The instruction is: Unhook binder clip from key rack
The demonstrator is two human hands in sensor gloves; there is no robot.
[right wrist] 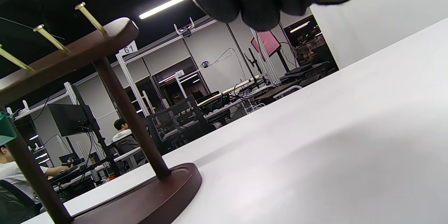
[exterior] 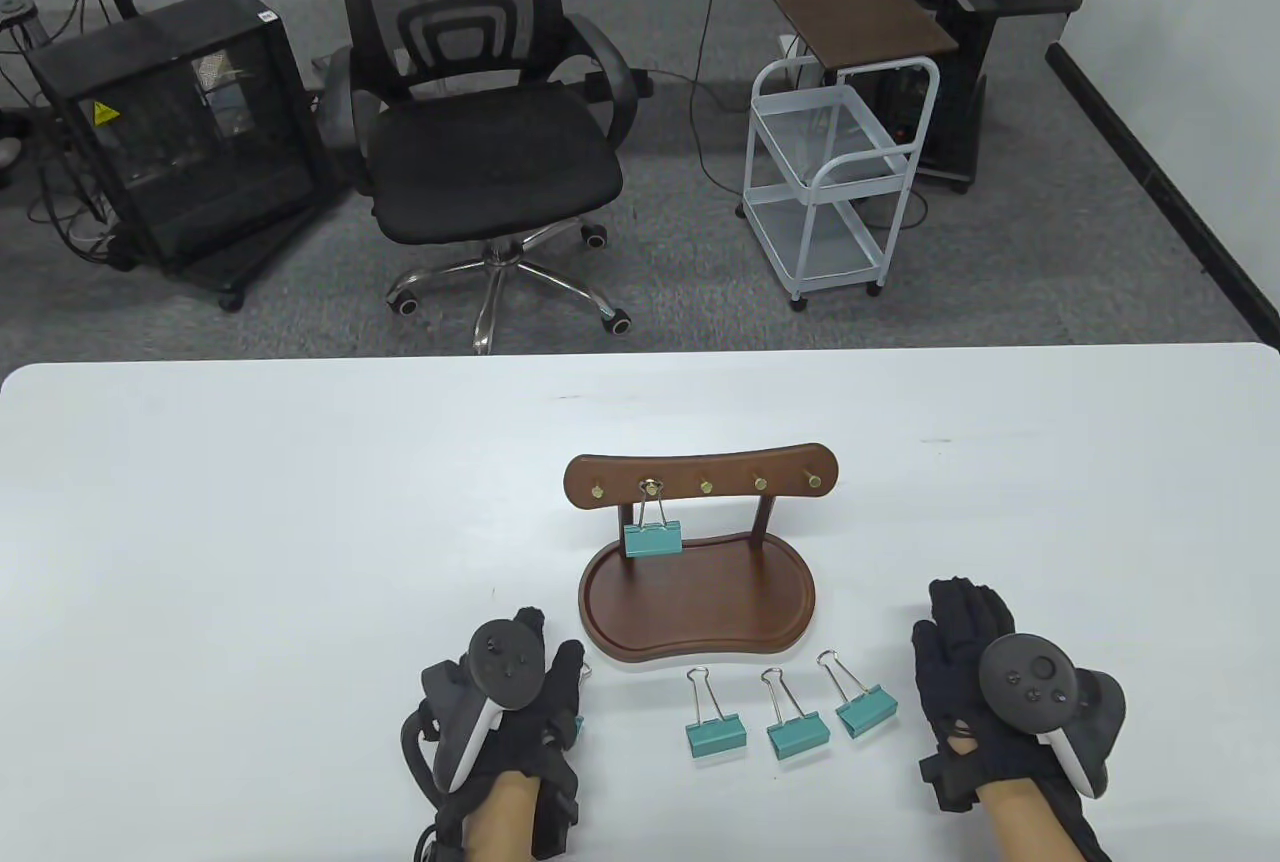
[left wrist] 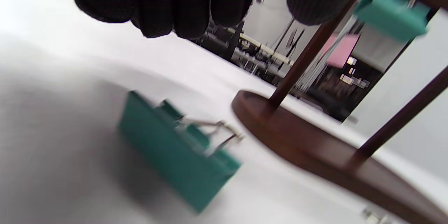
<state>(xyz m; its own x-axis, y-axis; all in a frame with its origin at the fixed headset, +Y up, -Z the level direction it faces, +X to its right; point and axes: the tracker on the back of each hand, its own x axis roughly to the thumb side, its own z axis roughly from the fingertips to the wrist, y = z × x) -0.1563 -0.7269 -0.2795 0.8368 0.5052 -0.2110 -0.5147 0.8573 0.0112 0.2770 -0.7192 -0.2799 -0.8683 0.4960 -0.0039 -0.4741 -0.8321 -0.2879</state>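
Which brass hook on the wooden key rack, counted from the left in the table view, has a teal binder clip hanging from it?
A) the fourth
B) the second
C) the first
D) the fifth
B: on the key rack, the binder clip hangs by its wire handle from the second hook from the left, and the other four hooks are bare.

rack (exterior: pixel 700 542) mid-table | hung clip (exterior: pixel 652 538) left | three clips (exterior: pixel 790 727) before
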